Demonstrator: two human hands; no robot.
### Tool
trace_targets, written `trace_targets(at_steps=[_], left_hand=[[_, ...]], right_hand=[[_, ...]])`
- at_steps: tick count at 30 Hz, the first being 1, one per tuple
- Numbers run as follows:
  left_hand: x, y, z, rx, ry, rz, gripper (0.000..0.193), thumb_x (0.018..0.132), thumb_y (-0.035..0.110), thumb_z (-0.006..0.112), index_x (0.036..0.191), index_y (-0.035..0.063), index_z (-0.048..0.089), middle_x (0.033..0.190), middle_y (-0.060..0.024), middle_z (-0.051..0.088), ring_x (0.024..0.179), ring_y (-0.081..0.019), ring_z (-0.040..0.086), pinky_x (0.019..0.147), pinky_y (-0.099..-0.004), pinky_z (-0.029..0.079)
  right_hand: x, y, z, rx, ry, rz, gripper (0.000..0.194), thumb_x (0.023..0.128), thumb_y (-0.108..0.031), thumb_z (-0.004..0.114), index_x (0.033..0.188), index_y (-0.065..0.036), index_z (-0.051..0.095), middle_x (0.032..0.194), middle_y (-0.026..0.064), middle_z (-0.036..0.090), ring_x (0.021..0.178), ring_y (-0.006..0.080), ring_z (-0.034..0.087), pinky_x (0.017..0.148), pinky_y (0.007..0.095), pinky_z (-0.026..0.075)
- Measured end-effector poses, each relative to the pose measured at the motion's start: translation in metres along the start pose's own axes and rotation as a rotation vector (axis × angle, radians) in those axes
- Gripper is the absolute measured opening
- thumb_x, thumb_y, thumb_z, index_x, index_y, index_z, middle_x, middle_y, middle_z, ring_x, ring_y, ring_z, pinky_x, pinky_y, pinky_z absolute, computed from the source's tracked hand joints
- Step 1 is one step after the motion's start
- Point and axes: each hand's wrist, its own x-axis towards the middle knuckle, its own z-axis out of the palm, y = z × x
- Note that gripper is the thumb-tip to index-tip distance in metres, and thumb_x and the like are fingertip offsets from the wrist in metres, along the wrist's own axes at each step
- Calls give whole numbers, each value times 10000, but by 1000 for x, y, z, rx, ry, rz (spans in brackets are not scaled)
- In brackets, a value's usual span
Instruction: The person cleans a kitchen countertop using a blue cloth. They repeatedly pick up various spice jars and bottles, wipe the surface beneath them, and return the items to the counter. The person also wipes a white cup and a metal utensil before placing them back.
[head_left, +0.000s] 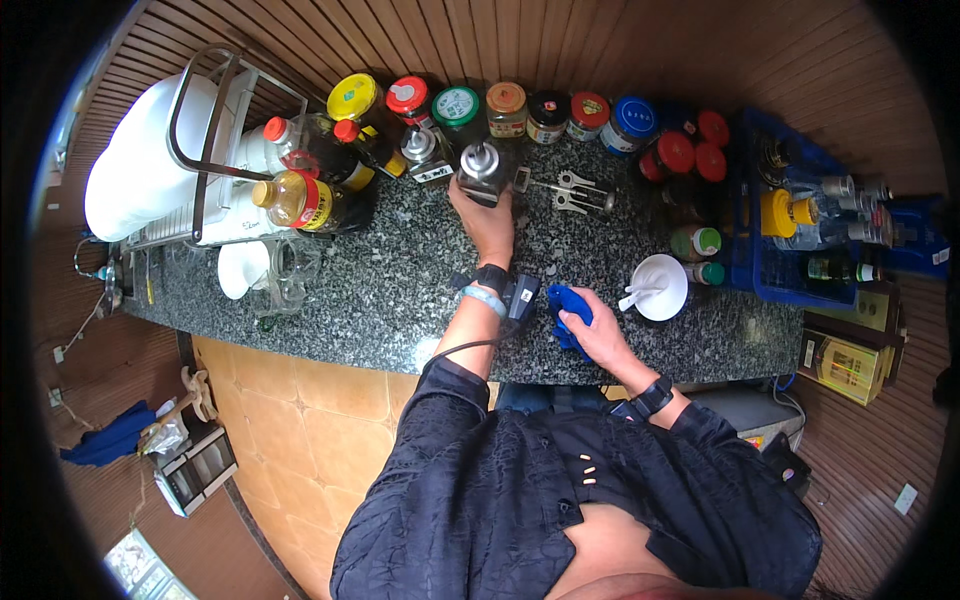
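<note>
My left hand (485, 222) grips a dark bottle with a metal pourer cap (480, 166) near the back of the speckled granite counter (390, 300). A similar metal-capped bottle (421, 148) stands to its left, and a winged corkscrew (576, 192) lies to its right. Nearer the front edge, my right hand (596, 330) holds a bunched blue cloth (571, 319). A white bowl (671, 289) with a white spoon in it sits to the right of that hand. Several lidded jars (506, 112) stand in a row along the wall behind the bottles.
A metal dish rack (202, 161), sauce bottles (292, 201) and clear glasses (289, 266) occupy the left. At the right are red-lidded jars (675, 153), small green-lidded jars (705, 241) and a blue plastic basket (799, 291) of bottles. A cable runs from my left wrist.
</note>
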Motion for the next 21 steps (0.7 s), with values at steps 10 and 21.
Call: trace_targets(at_steps=[10, 21], left_hand=[[1, 9, -14, 292, 5, 111, 799, 742, 125, 886, 1355, -68, 411, 1263, -271, 472, 1187, -477, 497, 1012, -484, 439], [34, -23, -4, 392, 169, 24, 714, 637, 233, 977, 1054, -49, 471, 1072, -233, 489, 1039, -433, 487, 907, -486, 443]], right_hand=[[2, -10, 2, -86, -30, -31, 440, 935, -194, 680, 1317, -8, 568, 1138, 178, 693, 1026, 261, 694, 897, 360, 541], [8, -31, 12, -162, -9, -119, 439, 894, -183, 684, 1301, -51, 587, 1158, 194, 655, 1069, 360, 669, 926, 427, 529]])
